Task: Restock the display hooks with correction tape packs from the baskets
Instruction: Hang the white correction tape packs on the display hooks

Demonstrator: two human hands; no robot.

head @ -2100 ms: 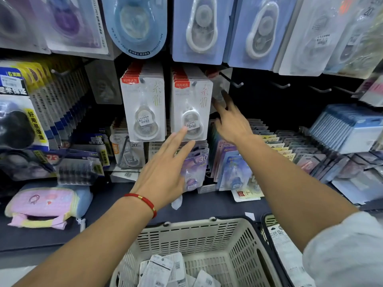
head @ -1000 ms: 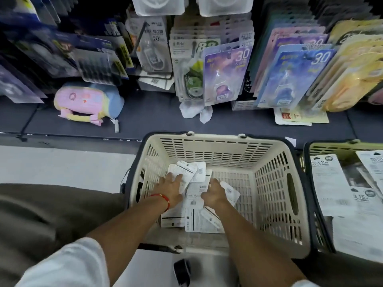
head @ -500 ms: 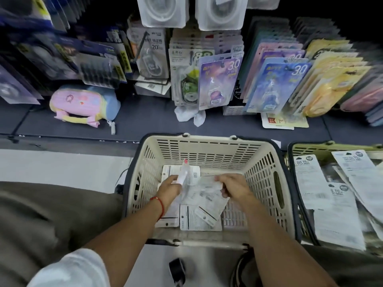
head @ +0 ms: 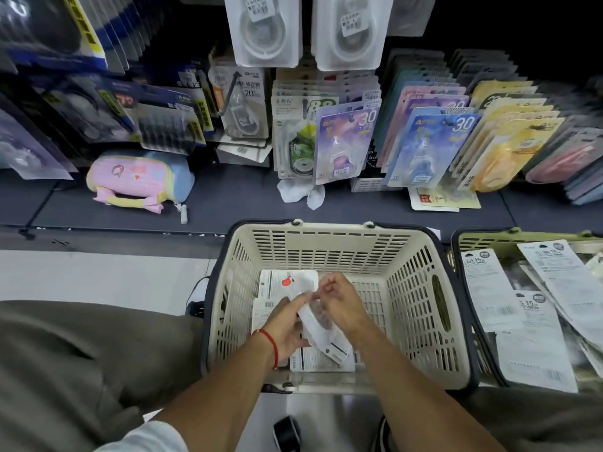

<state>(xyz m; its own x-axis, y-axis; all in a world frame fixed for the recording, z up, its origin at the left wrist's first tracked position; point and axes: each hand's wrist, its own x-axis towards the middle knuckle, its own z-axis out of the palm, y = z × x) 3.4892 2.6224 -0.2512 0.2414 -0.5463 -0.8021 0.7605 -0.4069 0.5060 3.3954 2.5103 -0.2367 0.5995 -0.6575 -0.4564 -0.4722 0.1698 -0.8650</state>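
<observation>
Gone from flat sorting half a second ago: left hand (head: pixel 287 331) and right hand (head: pixel 339 305) now pinching a pack (head: pixel 321 334) raised above the basket (head: pixel 414 308); ready for hanging.

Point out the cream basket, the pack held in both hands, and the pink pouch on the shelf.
cream basket (head: pixel 329 252): head view, far slatted wall.
pack (head: pixel 318 334): head view, white card between the hands.
pink pouch (head: pixel 130 174): head view, front face.

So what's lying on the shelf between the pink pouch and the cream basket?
Only bare dark shelf shows between the pink pouch and the cream basket in the head view, apart from the pouch's white zipper pull.
</observation>
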